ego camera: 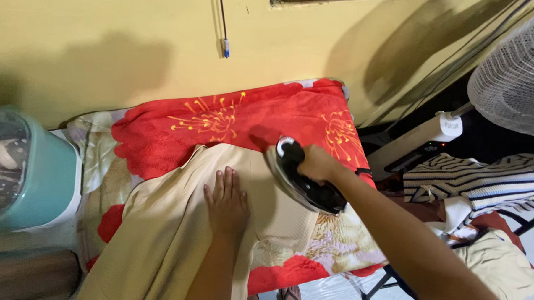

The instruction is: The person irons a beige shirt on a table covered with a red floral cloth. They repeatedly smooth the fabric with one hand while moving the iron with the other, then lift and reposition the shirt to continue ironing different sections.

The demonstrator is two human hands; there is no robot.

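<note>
At the far left edge of the frame stands a teal container (pixel 34 176) with a clear domed lid, pressed up against the ironing surface. That surface is covered by a floral blanket (pixel 230 119), red with yellow blooms and pale patches, which fills the middle of the frame from just below the yellow wall (pixel 98 49) down to the bottom edge. A beige garment (pixel 163 230) lies spread over the blanket, running from the lower left up toward the centre.

The left hand (pixel 226 201) rests flat on the beige garment in the centre of the frame, fingers stretched out and together, gripping nothing, just pressing the cloth down. Just to its right, the right hand (pixel 318 164) is clenched round the handle of a black iron (pixel 300 181), which sits at the garment's right edge, its pointed end toward the upper left.

Further right, beside the board, a striped shirt (pixel 475 181) lies over a heap of other clothes, with a white power strip (pixel 417 142) above it. A white mesh fan (pixel 513 76) fills the upper right corner.
</note>
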